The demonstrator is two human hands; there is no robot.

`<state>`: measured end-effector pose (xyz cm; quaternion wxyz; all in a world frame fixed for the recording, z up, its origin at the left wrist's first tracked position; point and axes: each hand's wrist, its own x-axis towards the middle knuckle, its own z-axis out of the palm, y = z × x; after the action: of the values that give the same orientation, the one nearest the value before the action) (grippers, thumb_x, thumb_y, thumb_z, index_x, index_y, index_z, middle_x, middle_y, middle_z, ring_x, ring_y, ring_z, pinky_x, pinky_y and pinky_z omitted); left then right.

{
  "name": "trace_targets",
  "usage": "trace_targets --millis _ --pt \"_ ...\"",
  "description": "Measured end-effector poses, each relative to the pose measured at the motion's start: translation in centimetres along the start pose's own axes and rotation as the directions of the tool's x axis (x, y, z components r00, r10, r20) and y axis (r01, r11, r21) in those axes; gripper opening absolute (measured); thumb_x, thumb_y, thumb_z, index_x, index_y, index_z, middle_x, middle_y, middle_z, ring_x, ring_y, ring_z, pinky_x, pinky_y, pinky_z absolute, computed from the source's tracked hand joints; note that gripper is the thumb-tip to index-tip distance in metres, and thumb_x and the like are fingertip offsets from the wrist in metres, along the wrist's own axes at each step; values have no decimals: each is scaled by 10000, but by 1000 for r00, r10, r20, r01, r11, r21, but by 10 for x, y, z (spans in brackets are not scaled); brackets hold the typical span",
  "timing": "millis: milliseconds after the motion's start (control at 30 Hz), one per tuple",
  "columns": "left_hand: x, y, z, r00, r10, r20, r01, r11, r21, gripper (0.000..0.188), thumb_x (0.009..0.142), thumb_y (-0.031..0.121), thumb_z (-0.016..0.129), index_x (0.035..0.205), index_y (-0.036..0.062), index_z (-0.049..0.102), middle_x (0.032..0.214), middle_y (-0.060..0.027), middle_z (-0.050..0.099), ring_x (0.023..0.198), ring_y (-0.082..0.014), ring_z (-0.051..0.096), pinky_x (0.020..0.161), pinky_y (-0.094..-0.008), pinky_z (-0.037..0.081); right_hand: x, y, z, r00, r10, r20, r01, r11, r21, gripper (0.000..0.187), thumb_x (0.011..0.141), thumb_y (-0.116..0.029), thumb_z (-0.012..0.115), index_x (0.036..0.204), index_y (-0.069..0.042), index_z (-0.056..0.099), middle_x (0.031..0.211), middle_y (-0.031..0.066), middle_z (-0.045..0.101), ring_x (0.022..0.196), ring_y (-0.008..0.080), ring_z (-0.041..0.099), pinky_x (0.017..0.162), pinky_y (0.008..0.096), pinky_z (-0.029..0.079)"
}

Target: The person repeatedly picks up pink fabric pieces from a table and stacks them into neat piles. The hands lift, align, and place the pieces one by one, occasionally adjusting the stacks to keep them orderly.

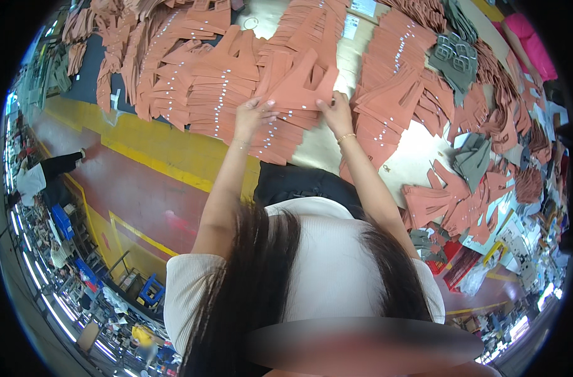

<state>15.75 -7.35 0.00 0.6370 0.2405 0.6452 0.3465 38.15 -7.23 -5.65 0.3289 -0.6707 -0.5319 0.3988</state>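
Between my two hands is an orange-brown cut piece of sheet material (294, 90), with slots and strips at its far side and a small white sticker near its lower edge. My left hand (255, 117) pinches the piece's near left corner, fingers slightly spread. At the near right corner my right hand (338, 112) grips it, thumb on top and the other fingers partly hidden. Right below the piece lies an overlapping stack of like pieces (277, 139), each marked with a white sticker. More such rows (220, 94) fan out to the left.
Further stacks of orange-brown pieces (390, 91) lie to the right on the pale tabletop (418, 146). Dark green strapped pieces with buckles (454, 60) sit beyond them. Another person's pink sleeve (530, 44) shows at the far right. A yellow-marked floor (154, 164) runs along the left.
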Motion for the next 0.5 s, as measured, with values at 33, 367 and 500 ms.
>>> trace_targets --millis 33,367,500 --pt "-1 6 2 1000 9 16 -9 1000 21 360 855 143 668 1121 -66 545 972 -121 646 808 -202 674 662 -266 560 0 -3 -6 997 71 8 -72 996 48 328 797 -218 679 934 35 523 981 200 599 767 307 593 683 376 465" --pt "1 74 31 969 41 244 -112 951 287 320 829 121 685 1097 -38 610 924 -82 672 740 -133 663 639 -225 548 -15 -48 -109 994 104 -20 -68 771 634 248 890 -80 587 1087 12 468 1065 102 595 847 144 624 643 265 566" --pt "7 120 35 928 144 342 -234 943 238 298 829 111 670 1086 -29 613 901 -63 674 711 -115 655 646 -219 540 -21 -46 -145 977 175 -123 -65 791 609 268 890 -100 598 1108 -13 469 1075 93 595 865 144 615 645 269 555"
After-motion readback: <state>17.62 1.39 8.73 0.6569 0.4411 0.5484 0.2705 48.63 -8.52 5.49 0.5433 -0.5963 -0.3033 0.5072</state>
